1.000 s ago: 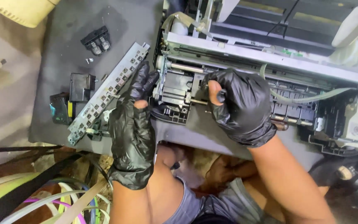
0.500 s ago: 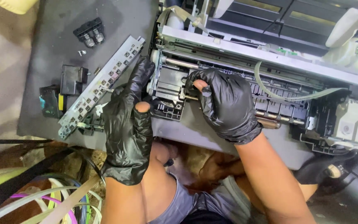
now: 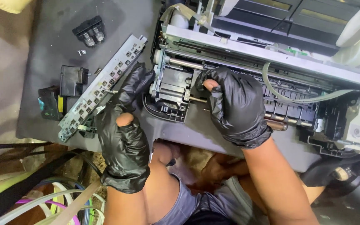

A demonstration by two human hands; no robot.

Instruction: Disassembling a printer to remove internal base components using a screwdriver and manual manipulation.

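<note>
**A:** Two gloved hands at work in an opened printer (image 3: 271, 54). Right hand (image 3: 234, 104) curled shut, thumb and forefinger pinched on the thin metal rod (image 3: 196, 99) jutting out just left of it, beside the black carriage (image 3: 172, 89).

**B:** And the left hand (image 3: 123, 125)?

**A:** Fingers out straight, loosely apart, gripping nothing. Tips laid against the printer's frame just left of the carriage (more a brace than a hold).

**B:** Step in hand, then?

**A:** Probably freeing or seating that rod at the carriage. Carriage parked between both hands.

**B:** Anything loose nearby?

**A:** Long grey key strip (image 3: 101, 87) just left of the left hand, touching the fingers by the look of it. Two black ink cartridges (image 3: 72, 80) further left on the dark tabletop (image 3: 51, 41). Pale ribbon cable (image 3: 296, 100) arching off to the right of the right hand.

**B:** Needed next?

**A:** Likely a straight pull or push along the rod's own line, no twisting, with the left hand steady on the frame and some care for the ribbon cable. Far end of the rod hidden under the palm: caught or free, impossible to say.
</note>
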